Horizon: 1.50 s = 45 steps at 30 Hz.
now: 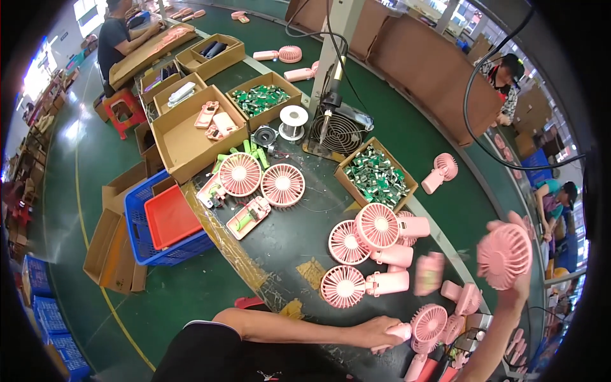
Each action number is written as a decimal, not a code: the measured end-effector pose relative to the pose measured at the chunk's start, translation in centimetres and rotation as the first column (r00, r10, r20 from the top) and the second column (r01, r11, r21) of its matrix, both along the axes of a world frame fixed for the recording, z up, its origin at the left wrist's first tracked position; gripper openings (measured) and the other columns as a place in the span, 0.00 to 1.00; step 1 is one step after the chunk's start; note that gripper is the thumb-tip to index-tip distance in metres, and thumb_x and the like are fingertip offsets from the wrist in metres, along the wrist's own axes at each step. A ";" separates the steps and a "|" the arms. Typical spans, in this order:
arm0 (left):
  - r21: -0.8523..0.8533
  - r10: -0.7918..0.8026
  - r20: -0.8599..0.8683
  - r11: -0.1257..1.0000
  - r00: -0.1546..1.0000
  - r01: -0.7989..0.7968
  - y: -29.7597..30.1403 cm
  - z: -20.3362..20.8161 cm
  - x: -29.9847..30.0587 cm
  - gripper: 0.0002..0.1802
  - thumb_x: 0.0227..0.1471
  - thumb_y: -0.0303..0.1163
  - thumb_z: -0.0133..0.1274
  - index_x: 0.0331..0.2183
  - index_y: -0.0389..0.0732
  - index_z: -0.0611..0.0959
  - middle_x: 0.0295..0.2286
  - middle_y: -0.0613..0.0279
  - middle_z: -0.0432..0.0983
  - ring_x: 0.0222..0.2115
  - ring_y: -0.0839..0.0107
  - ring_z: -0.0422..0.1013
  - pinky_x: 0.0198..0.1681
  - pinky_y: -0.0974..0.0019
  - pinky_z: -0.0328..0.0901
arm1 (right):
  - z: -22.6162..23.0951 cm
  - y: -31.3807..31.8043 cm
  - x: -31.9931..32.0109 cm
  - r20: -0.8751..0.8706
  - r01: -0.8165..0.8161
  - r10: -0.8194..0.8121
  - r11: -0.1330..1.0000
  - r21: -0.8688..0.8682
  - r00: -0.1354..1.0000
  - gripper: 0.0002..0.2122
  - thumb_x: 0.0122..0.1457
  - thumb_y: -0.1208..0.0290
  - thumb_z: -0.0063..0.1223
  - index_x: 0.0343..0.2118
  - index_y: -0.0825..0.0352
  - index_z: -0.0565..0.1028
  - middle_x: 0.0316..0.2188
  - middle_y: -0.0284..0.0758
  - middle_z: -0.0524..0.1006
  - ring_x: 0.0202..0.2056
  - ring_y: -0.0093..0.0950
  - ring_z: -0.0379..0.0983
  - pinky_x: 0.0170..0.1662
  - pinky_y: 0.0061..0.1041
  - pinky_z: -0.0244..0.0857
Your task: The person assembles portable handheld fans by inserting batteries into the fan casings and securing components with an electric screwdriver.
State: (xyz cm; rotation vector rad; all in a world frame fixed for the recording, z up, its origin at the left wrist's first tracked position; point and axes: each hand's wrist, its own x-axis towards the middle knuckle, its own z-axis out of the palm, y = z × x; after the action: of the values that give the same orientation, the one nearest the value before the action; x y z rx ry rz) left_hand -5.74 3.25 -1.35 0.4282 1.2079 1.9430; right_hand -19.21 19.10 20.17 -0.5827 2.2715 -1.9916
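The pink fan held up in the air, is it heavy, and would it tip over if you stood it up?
The pink fan is probably light: the right hand lifts it alone. It looks top-heavy, a big round head on a slim handle, so it may tip. The plastic grille seems stiff.

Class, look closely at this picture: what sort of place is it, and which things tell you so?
Most likely a factory assembly line for small handheld fans. Many identical pink fans cover the green workbench, cardboard boxes of green circuit boards stand by a soldering iron, and other workers sit along the line.
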 end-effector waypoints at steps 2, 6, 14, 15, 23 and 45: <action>-0.005 0.056 0.004 0.998 0.998 -0.056 -0.5 0.2 0.0 0.16 0.56 0.40 0.51 0.32 0.34 0.74 0.19 0.60 0.73 0.15 0.75 0.70 0.17 0.72 0.65 | 0.4 -6.5 1.6 0.157 -0.143 0.156 0.986 -0.089 0.975 0.47 0.43 0.51 0.69 0.61 0.71 0.55 0.49 0.47 0.71 0.42 0.33 0.76 0.41 0.30 0.76; 0.049 0.110 -0.018 0.993 0.994 -0.110 0.0 -1.2 0.3 0.18 0.56 0.41 0.51 0.32 0.33 0.75 0.20 0.59 0.74 0.15 0.74 0.71 0.16 0.71 0.65 | -2.1 -15.2 3.0 0.080 -0.446 0.442 0.851 0.275 0.893 0.43 0.38 0.73 0.70 0.60 0.67 0.60 0.46 0.35 0.73 0.47 0.25 0.70 0.53 0.25 0.64; 0.111 0.140 -0.001 0.984 0.990 -0.139 1.1 -1.7 1.3 0.14 0.55 0.38 0.52 0.30 0.36 0.76 0.20 0.63 0.72 0.16 0.76 0.70 0.16 0.70 0.65 | -9.8 -22.5 3.5 -0.306 -0.290 0.553 0.741 0.606 0.775 0.43 0.41 0.62 0.68 0.61 0.68 0.59 0.53 0.49 0.64 0.55 0.44 0.63 0.57 0.36 0.59; 0.067 0.101 -0.020 0.993 0.995 -0.099 0.3 -0.2 1.2 0.14 0.57 0.40 0.51 0.32 0.37 0.76 0.19 0.65 0.71 0.15 0.77 0.69 0.16 0.72 0.63 | -10.8 -22.3 3.5 -0.275 -0.277 0.549 0.718 0.639 0.789 0.44 0.41 0.60 0.68 0.61 0.70 0.58 0.54 0.52 0.62 0.56 0.47 0.60 0.58 0.39 0.59; 0.076 0.227 0.051 0.970 0.973 -0.230 -2.1 0.0 -0.7 0.13 0.57 0.34 0.52 0.39 0.33 0.78 0.28 0.61 0.76 0.22 0.76 0.73 0.22 0.73 0.69 | -5.3 -12.2 6.0 -0.636 0.233 0.139 0.854 0.465 0.759 0.19 0.49 0.72 0.63 0.45 0.71 0.74 0.38 0.42 0.76 0.39 0.37 0.74 0.43 0.32 0.67; -0.114 0.391 -0.476 0.861 0.788 -0.496 -1.1 -1.7 4.0 0.23 0.56 0.30 0.55 0.50 0.29 0.72 0.34 0.58 0.78 0.34 0.77 0.72 0.41 0.71 0.68 | -14.9 4.3 11.5 0.662 0.706 -0.386 0.633 -0.317 0.643 0.19 0.61 0.53 0.48 0.23 0.65 0.67 0.12 0.31 0.65 0.07 0.19 0.52 0.09 0.20 0.38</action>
State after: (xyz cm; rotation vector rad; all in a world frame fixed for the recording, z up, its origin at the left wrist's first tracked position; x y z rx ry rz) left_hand -1.71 2.18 -3.03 0.5057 1.9633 2.1219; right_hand -7.73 23.36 5.22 0.7749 1.5962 -2.6558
